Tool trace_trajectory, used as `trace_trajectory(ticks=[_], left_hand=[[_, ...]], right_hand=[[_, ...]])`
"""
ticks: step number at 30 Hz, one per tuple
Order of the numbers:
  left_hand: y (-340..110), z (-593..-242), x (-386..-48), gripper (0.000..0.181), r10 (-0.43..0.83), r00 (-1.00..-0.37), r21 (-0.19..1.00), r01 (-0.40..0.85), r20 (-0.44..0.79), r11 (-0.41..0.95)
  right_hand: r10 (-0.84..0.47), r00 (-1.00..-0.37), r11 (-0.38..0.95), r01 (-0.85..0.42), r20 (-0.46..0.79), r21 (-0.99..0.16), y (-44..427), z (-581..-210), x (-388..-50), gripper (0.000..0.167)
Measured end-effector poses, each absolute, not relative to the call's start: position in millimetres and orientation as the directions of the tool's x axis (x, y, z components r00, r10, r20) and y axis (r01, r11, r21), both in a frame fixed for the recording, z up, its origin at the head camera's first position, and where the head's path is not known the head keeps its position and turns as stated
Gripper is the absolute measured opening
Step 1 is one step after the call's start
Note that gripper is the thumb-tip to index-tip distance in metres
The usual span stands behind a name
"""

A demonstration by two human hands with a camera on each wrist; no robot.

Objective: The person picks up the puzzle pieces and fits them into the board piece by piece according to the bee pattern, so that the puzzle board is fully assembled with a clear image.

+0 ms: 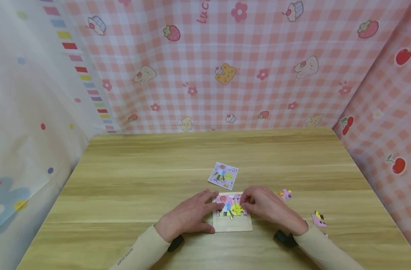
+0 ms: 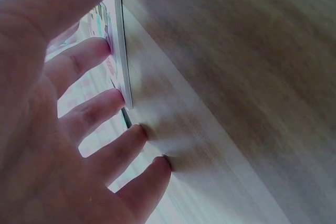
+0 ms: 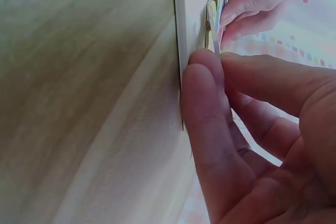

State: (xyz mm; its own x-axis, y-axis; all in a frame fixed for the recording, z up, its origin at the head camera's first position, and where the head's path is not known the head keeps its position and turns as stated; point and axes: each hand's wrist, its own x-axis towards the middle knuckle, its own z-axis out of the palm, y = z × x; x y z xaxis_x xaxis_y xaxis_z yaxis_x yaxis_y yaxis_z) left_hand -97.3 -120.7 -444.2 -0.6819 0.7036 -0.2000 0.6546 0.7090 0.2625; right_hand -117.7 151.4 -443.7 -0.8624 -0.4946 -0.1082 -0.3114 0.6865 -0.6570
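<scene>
A wooden puzzle board (image 1: 232, 225) lies on the table, its upper part filled with joined pieces of a bee picture (image 1: 237, 210); bare wood shows along its lower part. My left hand (image 1: 190, 214) is spread at the board's left side, with a fingertip on the joined pieces and the thumb by the lower left corner. In the left wrist view its fingers (image 2: 86, 61) are spread and nearly straight. At the picture's right edge, my right hand (image 1: 271, 208) pinches a puzzle piece (image 3: 214, 30) between thumb and fingers; the fingertips hide much of it.
A square card (image 1: 223, 176) with the bee picture lies just beyond the board. To the right are a loose pink piece (image 1: 285, 194) and a pink, yellow and black piece (image 1: 319, 219); another is partly hidden by the right sleeve. Printed curtains surround the table.
</scene>
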Motion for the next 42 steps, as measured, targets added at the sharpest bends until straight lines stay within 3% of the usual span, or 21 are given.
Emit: trace_trajectory(ticks=[17,24,27,31,34,42], left_hand=[[-120.5,-447.3,-96.4,0.074,0.702,-0.688,0.248,0.658,-0.186,0.711],[-119.4,-445.9,-96.9,0.076,0.707,-0.685,0.235,0.668,-0.177,0.706],[-119.8,-445.4,-97.0,0.076,0.708,-0.684,0.234,0.669,-0.178,0.705],[-121.1,-446.2,-96.8,0.075,0.708,-0.684,0.239,0.668,-0.177,0.705],[-122.1,-446.6,-96.7,0.075,0.705,-0.685,0.247,0.663,-0.181,0.707],[-120.5,-446.3,-95.9,0.075,0.709,-0.68,0.266,0.66,-0.185,0.703]], right_hand=[[-0.535,-0.843,0.687,-0.395,-0.056,-0.609,148.5,-446.5,-118.9,0.012],[-0.534,-0.845,0.692,-0.425,-0.018,-0.584,158.2,-438.4,-115.3,0.004],[-0.613,-0.788,0.662,-0.556,0.064,-0.502,169.1,-438.2,-112.3,0.008],[-0.759,-0.632,0.556,-0.753,0.156,-0.352,181.3,-443.0,-106.4,0.02],[-0.817,-0.555,0.501,-0.818,0.157,-0.283,183.4,-446.8,-101.4,0.027],[-0.825,-0.562,0.537,-0.814,0.065,-0.219,177.0,-448.9,-88.1,0.037]])
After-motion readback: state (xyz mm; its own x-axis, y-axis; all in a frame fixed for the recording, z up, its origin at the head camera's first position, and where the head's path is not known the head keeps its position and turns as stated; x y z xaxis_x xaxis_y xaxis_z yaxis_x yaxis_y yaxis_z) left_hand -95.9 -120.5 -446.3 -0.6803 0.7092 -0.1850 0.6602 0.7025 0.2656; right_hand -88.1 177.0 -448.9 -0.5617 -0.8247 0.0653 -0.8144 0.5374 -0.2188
